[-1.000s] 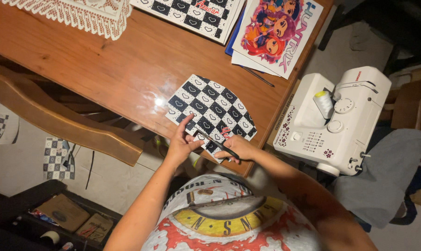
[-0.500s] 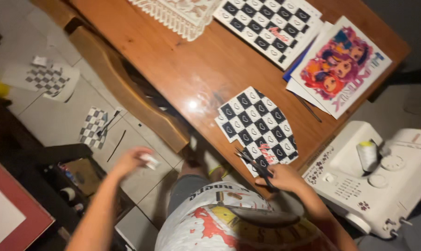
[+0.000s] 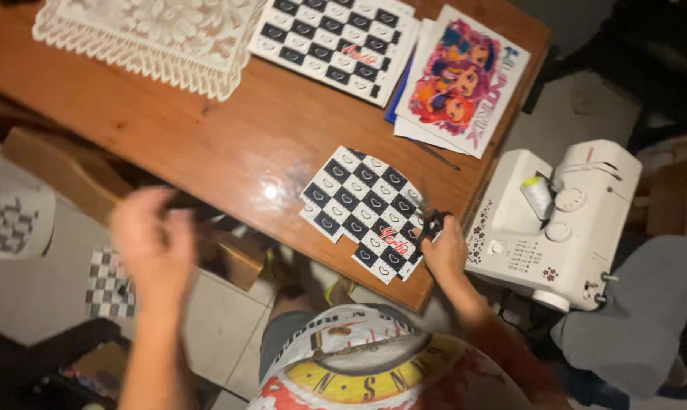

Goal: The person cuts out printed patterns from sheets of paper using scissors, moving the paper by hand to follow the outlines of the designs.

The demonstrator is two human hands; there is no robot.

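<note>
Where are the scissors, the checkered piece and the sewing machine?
scissors (image 3: 431,224): head view, dark handles at the right hand.
checkered piece (image 3: 359,209): head view, middle of the piece.
sewing machine (image 3: 560,220): head view, white front panel.

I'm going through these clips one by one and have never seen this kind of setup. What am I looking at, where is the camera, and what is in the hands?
There is no machine doing the work: a person wears a camera on the head, so the single view looks straight down past the printed shirt at the two bare hands. The right hand grips dark scissors at the edge of a black-and-white checkered piece lying on the wooden table. The left hand is raised off the table's side, blurred, so whether it holds anything cannot be told. Also on the table: a white lace cloth, a larger checkered sheet and a colourful cartoon print. A white sewing machine stands to the right of the table, and checkered scraps lie on the floor.
</note>
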